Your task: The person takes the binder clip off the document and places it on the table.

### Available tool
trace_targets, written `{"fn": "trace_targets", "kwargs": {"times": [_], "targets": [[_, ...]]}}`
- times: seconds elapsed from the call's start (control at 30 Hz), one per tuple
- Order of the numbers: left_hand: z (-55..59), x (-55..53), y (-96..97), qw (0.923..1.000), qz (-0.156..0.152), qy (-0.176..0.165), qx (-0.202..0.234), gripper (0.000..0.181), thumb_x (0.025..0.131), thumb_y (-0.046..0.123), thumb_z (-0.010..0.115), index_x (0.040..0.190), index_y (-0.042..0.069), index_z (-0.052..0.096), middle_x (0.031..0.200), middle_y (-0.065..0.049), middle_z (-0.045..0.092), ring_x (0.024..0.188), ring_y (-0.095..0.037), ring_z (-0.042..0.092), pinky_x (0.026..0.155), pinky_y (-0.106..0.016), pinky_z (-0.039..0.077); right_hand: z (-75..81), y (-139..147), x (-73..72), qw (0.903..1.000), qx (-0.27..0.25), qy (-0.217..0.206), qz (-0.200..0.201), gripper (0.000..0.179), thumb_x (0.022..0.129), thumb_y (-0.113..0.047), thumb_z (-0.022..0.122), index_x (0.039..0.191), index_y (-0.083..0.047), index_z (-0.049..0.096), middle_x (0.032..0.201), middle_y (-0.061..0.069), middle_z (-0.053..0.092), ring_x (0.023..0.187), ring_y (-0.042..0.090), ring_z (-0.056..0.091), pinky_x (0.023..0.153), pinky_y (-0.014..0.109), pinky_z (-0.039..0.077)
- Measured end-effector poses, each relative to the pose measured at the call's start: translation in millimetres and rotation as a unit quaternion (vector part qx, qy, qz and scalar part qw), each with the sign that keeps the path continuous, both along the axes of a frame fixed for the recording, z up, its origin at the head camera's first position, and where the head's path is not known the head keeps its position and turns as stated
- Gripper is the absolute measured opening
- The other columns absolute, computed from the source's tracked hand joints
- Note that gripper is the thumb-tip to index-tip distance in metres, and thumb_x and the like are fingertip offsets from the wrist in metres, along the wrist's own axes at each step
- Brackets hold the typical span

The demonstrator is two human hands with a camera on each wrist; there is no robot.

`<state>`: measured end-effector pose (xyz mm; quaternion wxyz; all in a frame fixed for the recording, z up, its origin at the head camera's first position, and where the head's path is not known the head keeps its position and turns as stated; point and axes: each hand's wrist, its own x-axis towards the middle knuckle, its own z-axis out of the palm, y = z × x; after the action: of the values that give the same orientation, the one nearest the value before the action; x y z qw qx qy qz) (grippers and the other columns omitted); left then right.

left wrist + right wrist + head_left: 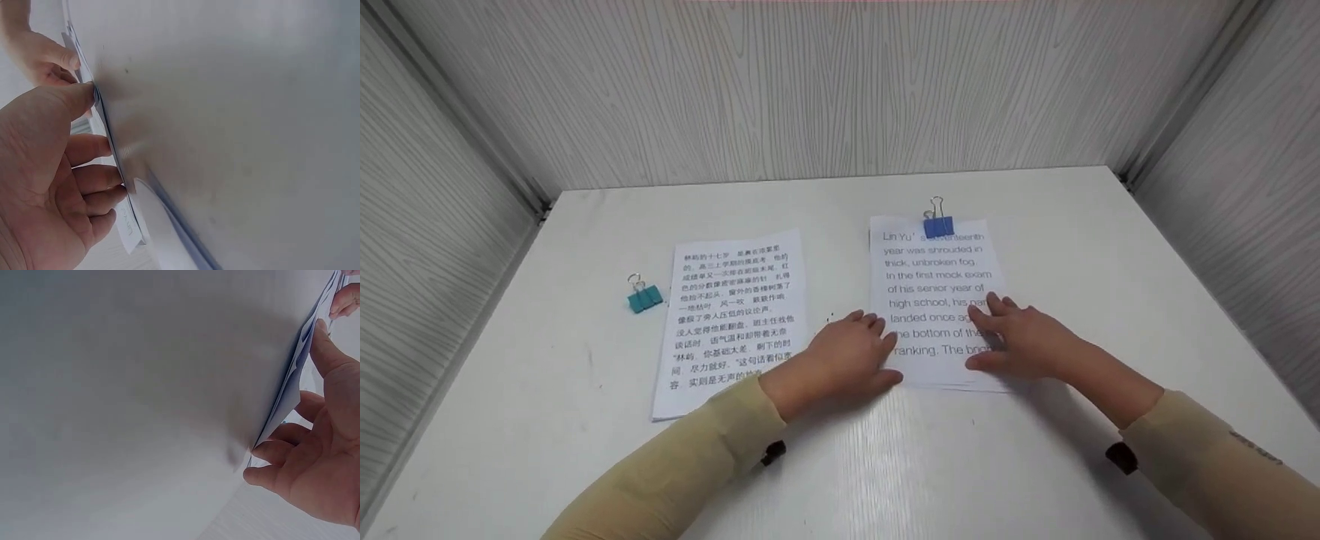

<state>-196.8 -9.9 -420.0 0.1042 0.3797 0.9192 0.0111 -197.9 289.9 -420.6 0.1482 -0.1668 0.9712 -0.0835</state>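
Observation:
A stack of English-printed sheets (pixel 934 300) lies on the white table, with a blue binder clip (pixel 938 226) at its top edge, wire handles pointing away. My left hand (pixel 844 356) is at the stack's left edge, thumb near the lower corner and fingertips along the side. On the opposite side, my right hand (pixel 1024 341) rests with its fingers spread over the right edge, covering some of the print. In the right wrist view the sheets (pixel 289 391) look slightly fanned along their edge, beside the thumb. Neither hand has its fingers curled round anything.
Left of my left hand lies a second stack with Chinese print (pixel 727 315), its lower right part hidden by my forearm. Farther left, a teal binder clip (pixel 645 298) lies on the table (pixel 547 375). Wood-patterned panels (pixel 825 90) enclose the back and sides.

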Motion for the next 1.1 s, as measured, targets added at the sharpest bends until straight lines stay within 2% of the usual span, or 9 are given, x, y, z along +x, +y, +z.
{"fn": "trace_targets", "kwargs": {"times": [0.2,0.57,0.93,1.1], "targets": [[1.0,10.1,-13.6,0.9999,0.001,0.007,0.008,0.067,0.108,0.051,0.052,0.156,0.005,0.053,0.158,-0.024,0.049,0.15,-0.039,0.043,0.128,-0.045,0.025,1.8,-13.1,6.1,0.9999,-0.001,0.009,0.01,0.088,0.094,-0.05,0.077,0.164,-0.01,0.04,0.168,0.029,0.029,0.154,0.052,0.027,0.122,0.069,0.025],[-3.6,32.4,-34.4,0.9989,-0.012,0.043,0.015,0.065,0.106,0.052,0.056,0.149,0.004,0.06,0.15,-0.024,0.058,0.143,-0.039,0.053,0.124,-0.047,0.034,1.2,-32.1,23.8,0.9994,-0.014,0.012,0.03,0.087,0.094,-0.048,0.079,0.162,-0.008,0.043,0.167,0.029,0.031,0.154,0.051,0.028,0.122,0.068,0.026],[-4.7,51.3,-49.4,0.999,-0.007,0.04,0.019,0.065,0.105,0.054,0.057,0.147,0.004,0.063,0.148,-0.024,0.06,0.142,-0.038,0.055,0.123,-0.046,0.037,-2.9,-47.7,40.5,0.9986,-0.009,0.03,0.042,0.086,0.092,-0.048,0.081,0.16,-0.007,0.047,0.164,0.029,0.036,0.151,0.052,0.034,0.121,0.069,0.029],[-5.0,59.1,-54.1,0.9991,-0.004,0.038,0.019,0.065,0.104,0.054,0.058,0.146,0.004,0.064,0.146,-0.024,0.061,0.14,-0.038,0.056,0.122,-0.046,0.037,-1.9,-53.9,47.4,0.9988,-0.001,0.025,0.042,0.087,0.092,-0.049,0.081,0.161,-0.008,0.047,0.165,0.028,0.035,0.152,0.051,0.033,0.122,0.067,0.028]]}}
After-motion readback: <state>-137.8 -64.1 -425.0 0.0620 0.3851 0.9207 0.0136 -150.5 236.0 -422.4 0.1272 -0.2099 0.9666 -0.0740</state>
